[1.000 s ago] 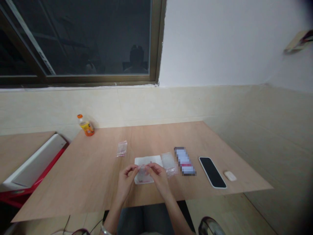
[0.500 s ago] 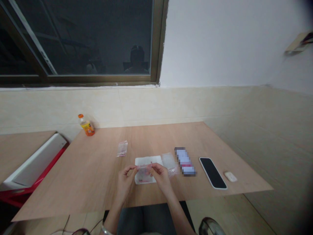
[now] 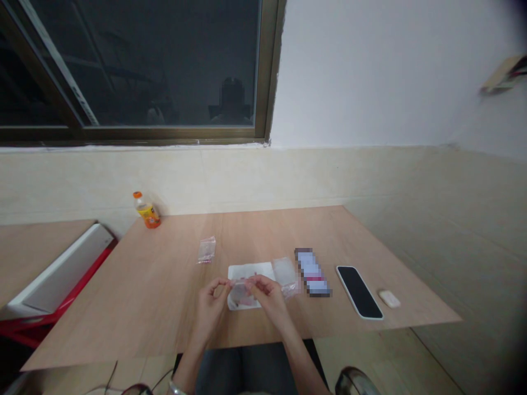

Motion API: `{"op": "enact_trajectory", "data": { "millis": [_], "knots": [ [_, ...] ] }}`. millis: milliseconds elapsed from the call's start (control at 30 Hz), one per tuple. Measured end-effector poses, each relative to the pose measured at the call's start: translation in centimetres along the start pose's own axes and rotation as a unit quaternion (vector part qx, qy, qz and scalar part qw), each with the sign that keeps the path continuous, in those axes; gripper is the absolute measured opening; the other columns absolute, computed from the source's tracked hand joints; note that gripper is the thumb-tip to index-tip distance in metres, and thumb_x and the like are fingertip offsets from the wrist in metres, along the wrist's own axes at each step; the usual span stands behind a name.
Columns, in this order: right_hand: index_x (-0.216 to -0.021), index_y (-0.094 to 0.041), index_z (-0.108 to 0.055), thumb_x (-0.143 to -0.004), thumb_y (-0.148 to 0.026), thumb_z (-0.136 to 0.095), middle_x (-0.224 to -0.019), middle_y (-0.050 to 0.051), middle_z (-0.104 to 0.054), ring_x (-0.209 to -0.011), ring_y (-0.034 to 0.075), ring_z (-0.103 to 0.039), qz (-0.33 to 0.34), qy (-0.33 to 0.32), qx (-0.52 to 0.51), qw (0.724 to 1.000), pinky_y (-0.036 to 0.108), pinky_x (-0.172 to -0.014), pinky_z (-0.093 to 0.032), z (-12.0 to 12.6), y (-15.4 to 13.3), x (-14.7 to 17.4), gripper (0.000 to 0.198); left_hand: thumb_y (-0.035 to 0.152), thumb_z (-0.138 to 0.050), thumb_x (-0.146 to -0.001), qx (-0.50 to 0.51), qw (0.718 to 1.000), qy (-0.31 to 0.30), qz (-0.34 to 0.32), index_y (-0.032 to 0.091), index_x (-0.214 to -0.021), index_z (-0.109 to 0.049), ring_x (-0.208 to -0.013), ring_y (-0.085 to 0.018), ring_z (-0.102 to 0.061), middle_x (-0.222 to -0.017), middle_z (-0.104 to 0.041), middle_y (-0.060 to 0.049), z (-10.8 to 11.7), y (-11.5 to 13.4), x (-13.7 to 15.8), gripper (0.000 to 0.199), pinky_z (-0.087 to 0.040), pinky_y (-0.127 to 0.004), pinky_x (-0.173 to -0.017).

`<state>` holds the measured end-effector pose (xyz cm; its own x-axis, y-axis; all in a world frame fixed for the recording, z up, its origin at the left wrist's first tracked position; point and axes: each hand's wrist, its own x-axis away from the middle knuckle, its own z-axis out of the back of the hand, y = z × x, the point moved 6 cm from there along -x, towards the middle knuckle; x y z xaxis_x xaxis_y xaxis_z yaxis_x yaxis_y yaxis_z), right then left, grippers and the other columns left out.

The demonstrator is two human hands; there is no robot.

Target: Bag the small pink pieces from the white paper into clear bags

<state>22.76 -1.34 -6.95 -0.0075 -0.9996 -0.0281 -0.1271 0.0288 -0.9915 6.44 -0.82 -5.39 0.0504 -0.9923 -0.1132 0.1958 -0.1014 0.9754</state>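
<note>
A small clear plastic zip bag [image 3: 242,295] is stretched between my hands above a white sheet [image 3: 263,269]. My left hand [image 3: 212,302] pinches the bag's upper left edge. On the other side, my right hand [image 3: 269,296] has thumb and fingers closed at its upper right edge. Small reddish bits show at the bag and sheet, too small to name. Just right of the sheet lies a stack of clear bags [image 3: 286,272], partly hidden by my right hand. Another clear zip bag [image 3: 206,250] lies farther back on the left.
Right of the hands are a phone with a blurred screen [image 3: 313,272], a white-edged phone [image 3: 359,292] and a small white case [image 3: 389,298]. An orange-capped bottle [image 3: 147,211] stands at the table's back left corner. The wooden table [image 3: 135,296] ends in front of my lap.
My right fingers have shifted slightly left along the bag's top edge. The left hand keeps its pinch, and the other things lie as before.
</note>
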Motion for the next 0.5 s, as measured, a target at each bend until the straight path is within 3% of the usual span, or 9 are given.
{"op": "enact_trajectory", "data": {
  "millis": [167, 500],
  "knots": [
    [-0.079, -0.017, -0.071, -0.076, -0.050, -0.067, -0.073, 0.006, -0.069, -0.071, 0.020, -0.062, 0.026, 0.007, 0.062, 0.998, 0.029, -0.066, -0.048, -0.18, -0.19, 0.16, 0.034, 0.045, -0.062, -0.076, -0.006, 1.000, -0.029, 0.006, 0.016, -0.073, -0.069, -0.074, -0.022, -0.065, -0.074, -0.072, -0.005, -0.66, 0.19, 0.16, 0.030, -0.049, -0.028, -0.068],
    [-0.077, -0.017, -0.071, -0.075, -0.048, -0.068, -0.079, 0.007, -0.070, -0.072, 0.020, -0.062, 0.028, 0.039, 0.046, 0.998, 0.029, -0.065, -0.049, 0.31, -0.07, 0.02, 0.030, 0.039, -0.068, -0.075, 0.041, 0.996, -0.078, 0.011, 0.017, -0.084, -0.073, -0.088, -0.024, -0.066, -0.089, -0.074, -0.008, -0.98, -0.25, -0.10, 0.025, -0.049, -0.031, -0.084]
  ]
}}
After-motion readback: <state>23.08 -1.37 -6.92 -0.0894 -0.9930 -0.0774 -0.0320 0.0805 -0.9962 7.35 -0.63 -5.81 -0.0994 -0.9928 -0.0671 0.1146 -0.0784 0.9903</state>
